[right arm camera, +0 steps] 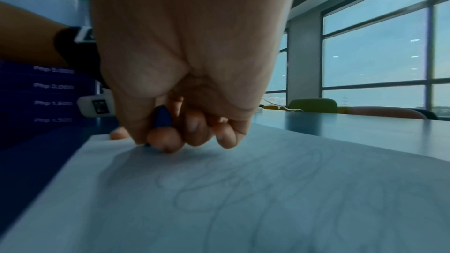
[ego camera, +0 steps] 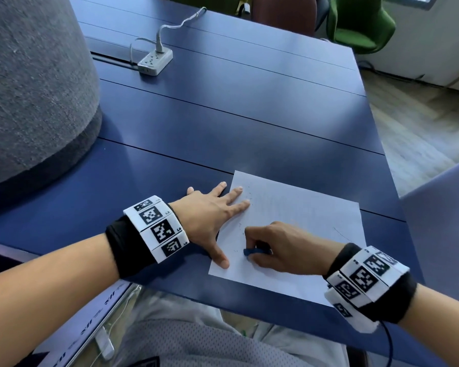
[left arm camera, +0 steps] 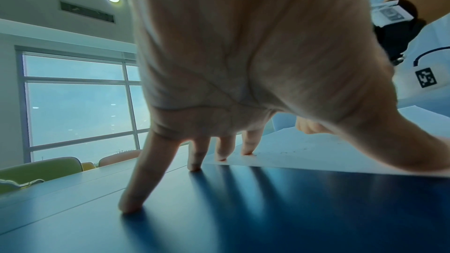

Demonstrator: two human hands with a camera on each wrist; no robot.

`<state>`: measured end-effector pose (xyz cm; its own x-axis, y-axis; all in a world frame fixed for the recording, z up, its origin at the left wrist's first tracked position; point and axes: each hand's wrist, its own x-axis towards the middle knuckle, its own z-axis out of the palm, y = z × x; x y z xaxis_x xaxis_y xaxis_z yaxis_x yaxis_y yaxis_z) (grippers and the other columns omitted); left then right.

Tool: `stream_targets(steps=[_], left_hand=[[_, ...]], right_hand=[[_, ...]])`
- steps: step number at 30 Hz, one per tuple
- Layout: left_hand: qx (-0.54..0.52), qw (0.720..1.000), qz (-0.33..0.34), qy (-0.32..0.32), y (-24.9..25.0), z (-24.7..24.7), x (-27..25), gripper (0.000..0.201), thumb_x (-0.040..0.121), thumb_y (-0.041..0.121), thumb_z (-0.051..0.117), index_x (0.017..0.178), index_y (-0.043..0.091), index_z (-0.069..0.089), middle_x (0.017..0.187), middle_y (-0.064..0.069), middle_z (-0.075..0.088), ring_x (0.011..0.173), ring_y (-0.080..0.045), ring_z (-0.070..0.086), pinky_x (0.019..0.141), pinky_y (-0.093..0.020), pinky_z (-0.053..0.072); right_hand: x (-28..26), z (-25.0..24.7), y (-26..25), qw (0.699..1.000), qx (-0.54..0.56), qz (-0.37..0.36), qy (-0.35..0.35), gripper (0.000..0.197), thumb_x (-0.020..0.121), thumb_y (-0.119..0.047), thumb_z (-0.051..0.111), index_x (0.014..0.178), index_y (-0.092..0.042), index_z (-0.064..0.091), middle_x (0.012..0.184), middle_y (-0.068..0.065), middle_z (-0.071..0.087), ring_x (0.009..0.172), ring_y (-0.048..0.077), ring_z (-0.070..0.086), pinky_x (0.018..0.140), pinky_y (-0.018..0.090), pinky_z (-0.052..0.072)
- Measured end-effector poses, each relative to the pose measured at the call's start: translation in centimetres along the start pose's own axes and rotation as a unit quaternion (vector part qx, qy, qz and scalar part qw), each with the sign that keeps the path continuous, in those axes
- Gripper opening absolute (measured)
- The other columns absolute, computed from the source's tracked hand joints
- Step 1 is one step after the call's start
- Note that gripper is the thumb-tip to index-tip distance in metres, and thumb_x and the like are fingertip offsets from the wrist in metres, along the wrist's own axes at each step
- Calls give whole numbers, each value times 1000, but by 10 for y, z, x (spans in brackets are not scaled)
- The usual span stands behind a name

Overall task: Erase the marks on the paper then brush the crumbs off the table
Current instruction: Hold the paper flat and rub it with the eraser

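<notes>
Pressing down: left hand lies spread and flat, two fingertips and thumb on the white paper, other fingers on the blue table.
Right hand: right hand curls round a blue eraser, its tip against the sheet near the left edge.
Marks: faint looping pencil lines show in the right wrist view, shapes unclear; dark crumbs dot the paper.
Writing: "Php 3,000" and "Php 1,500" on a blue panel, top line blurred.
Markers: coded wristbands, codes unreadable.
Cut off: power strip cable runs out of frame.
</notes>
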<state>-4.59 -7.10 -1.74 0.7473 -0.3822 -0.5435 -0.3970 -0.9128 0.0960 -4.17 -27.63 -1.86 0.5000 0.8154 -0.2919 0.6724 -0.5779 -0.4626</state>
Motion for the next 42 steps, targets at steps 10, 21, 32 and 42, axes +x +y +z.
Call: stream_targets(steps=[10, 21, 32, 42], left_hand=[[12, 1000, 2, 6, 0, -2, 0, 134, 59, 77, 72, 156, 32, -8, 163, 9, -16, 150, -22, -13, 106, -67, 29], [24, 1000, 0, 17, 0, -2, -2, 137, 60, 79, 71, 156, 20, -7, 164, 7, -15, 151, -21, -11, 107, -57, 30], [33, 999, -1, 18, -1, -1, -1, 138, 59, 80, 69, 156, 20, -10, 164, 7, -15, 151, -21, -11, 107, -55, 32], [32, 999, -3, 18, -1, -1, 0, 139, 59, 81, 70, 156, 22, -10, 164, 8, -16, 151, -20, -11, 107, -56, 31]], right_hand=[[2, -6, -1, 999, -4, -5, -46, 8, 88, -30, 58, 88, -22, 55, 74, -4, 61, 63, 16, 47, 62, 33, 45], [14, -20, 7, 999, -31, -8, -33, 9, 88, -27, 59, 85, -20, 55, 69, -5, 57, 62, 18, 47, 61, 33, 45], [6, -10, 4, 997, -75, -34, -2, 12, 91, -33, 56, 92, -22, 54, 75, -4, 56, 68, 19, 47, 62, 34, 43], [-3, -8, 8, 993, -81, -72, 36, 15, 93, -34, 49, 94, -20, 55, 83, -3, 59, 78, 18, 52, 64, 40, 48]])
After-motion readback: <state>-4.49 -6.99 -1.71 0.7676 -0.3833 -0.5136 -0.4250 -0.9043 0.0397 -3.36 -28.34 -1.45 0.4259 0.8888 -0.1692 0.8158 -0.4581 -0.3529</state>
